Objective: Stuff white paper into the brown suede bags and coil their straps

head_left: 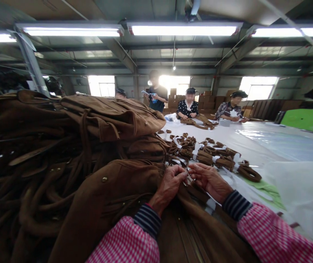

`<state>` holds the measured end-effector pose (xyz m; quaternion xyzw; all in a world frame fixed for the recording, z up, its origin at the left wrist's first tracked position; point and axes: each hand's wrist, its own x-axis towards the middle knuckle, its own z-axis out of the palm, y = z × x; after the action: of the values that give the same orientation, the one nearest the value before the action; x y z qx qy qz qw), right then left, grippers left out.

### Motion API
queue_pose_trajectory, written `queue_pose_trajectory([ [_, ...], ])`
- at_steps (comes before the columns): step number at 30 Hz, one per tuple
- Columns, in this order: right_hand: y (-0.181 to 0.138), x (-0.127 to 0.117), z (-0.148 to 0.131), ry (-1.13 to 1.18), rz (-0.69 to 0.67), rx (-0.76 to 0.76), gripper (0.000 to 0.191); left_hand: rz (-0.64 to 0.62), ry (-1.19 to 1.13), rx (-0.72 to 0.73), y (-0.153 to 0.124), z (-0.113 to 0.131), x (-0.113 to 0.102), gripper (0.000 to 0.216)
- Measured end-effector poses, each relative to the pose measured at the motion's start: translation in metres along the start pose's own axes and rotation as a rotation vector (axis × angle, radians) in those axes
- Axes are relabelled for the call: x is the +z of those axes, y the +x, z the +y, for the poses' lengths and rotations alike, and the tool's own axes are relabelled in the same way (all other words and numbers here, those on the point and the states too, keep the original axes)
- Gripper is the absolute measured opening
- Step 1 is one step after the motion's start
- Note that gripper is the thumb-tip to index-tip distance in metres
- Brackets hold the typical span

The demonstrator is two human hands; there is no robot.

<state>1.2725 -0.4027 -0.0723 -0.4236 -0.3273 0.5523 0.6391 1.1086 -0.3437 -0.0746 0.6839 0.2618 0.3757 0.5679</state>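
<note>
A brown fabric bag point(118, 179) with small brass-coloured studs lies in front of me, its zippered part spread toward my lap. Over its far edge, my left hand point(171, 182) is closed in a pinch. My right hand point(210, 180) pinches close beside it, fingertips almost meeting those of the left. Between the fingertips there is something small, perhaps the end of a thin brown strap; it is too small to make out. Just beyond my hands lie rolled brown straps point(204, 157) bound with white wraps.
A tall pile of brown bags point(112, 117) rises at the left, with straps hanging down. Clear plastic sheeting point(301, 193) and green cloth point(268, 191) lie at the right. Across the white table point(227, 129) several people work; one person point(156, 96) stands.
</note>
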Motion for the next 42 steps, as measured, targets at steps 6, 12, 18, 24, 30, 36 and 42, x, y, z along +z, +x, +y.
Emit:
queue_pose_trajectory([
  [6,-0.002,0.002,0.005,-0.088,-0.004,-0.048,0.032,0.044,0.027,0.023,-0.001,0.002,0.003,0.025],
  [12,-0.004,0.004,0.002,-0.096,-0.004,-0.079,0.033,0.062,0.032,0.047,0.002,0.002,0.002,0.027],
  [18,-0.004,-0.001,-0.006,-0.202,-0.055,-0.138,0.037,0.064,0.156,0.086,0.003,-0.001,0.000,0.032],
  [24,-0.005,-0.003,-0.006,-0.390,-0.123,-0.182,0.036,0.046,0.375,0.158,0.001,0.001,-0.004,0.027],
  [30,-0.005,0.000,-0.004,-0.385,-0.103,-0.177,0.036,0.030,0.376,0.177,0.001,-0.001,-0.004,0.025],
  [36,0.000,0.007,0.002,-0.375,-0.074,-0.176,0.038,0.047,0.379,0.099,0.002,0.001,-0.006,0.029],
  [42,0.008,0.012,0.014,-0.288,0.005,-0.223,0.036,0.077,0.317,0.055,0.005,-0.002,-0.005,0.033],
])
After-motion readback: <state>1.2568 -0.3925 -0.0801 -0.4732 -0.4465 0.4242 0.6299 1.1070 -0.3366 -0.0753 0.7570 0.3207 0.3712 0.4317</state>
